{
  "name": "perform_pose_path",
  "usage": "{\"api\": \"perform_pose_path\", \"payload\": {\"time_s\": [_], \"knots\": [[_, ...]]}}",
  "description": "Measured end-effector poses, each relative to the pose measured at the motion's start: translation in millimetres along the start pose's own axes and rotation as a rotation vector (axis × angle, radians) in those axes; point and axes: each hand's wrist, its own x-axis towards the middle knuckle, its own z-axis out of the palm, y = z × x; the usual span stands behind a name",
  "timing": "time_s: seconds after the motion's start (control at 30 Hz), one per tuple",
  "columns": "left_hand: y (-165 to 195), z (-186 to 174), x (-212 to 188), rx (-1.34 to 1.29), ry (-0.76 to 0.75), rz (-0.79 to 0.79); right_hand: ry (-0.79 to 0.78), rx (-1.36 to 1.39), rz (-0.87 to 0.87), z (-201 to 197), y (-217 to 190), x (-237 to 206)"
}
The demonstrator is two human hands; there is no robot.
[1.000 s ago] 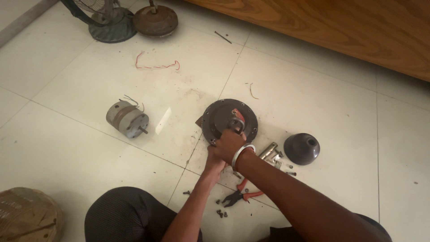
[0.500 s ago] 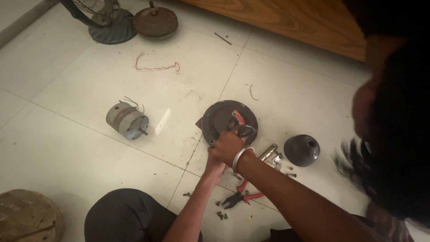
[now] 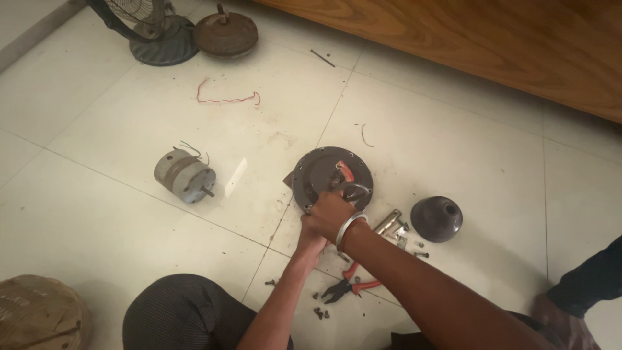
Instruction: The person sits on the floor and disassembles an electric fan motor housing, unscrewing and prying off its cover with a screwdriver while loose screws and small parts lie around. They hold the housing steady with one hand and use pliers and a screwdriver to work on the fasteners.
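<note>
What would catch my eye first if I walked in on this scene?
Probably both hands, the right hand over the left hand, pressed onto a dark round motor housing on the white tiled floor. To its left lies a small grey motor; to its right sits a dark dome-shaped cap, and red-handled pliers lie just below the arms.

Both forearms are bare, with no sleeves in view. The right hand [image 3: 330, 217] has a plain silver bangle [image 3: 348, 228] round its wrist. The left hand [image 3: 311, 241] wears nothing that shows. The trousers [image 3: 184, 311] on the knee are dark, finely checked cloth.
</note>
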Motion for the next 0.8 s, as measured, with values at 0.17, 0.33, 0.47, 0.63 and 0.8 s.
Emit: {"api": "perform_pose_path", "payload": {"time_s": [0.17,0.33,0.47,0.63,0.8], "knots": [[-1.8,-1.4,0.7,-0.014,0.0,-0.004,-0.007,0.016,0.006,-0.7,-0.8,0.9],[-5.6,-1.8,5.4,0.003,0.019,-0.008,-0.009,-0.006,0.004,-1.3,-1.4,-0.1],[-7.9,-2.3,6.7,-0.001,0.011,-0.024,-0.017,-0.039,-0.011,-6.9,-2.0,-3.4],[-7.3,-1.7,5.4,-0.046,0.01,-0.005,-0.056,-0.059,-0.012,-17.7,-1.7,-3.3],[-1.6,1.3,2.4,-0.043,0.03,-0.006,-0.145,-0.054,0.01,-21.6,4.1,-3.5]]}}
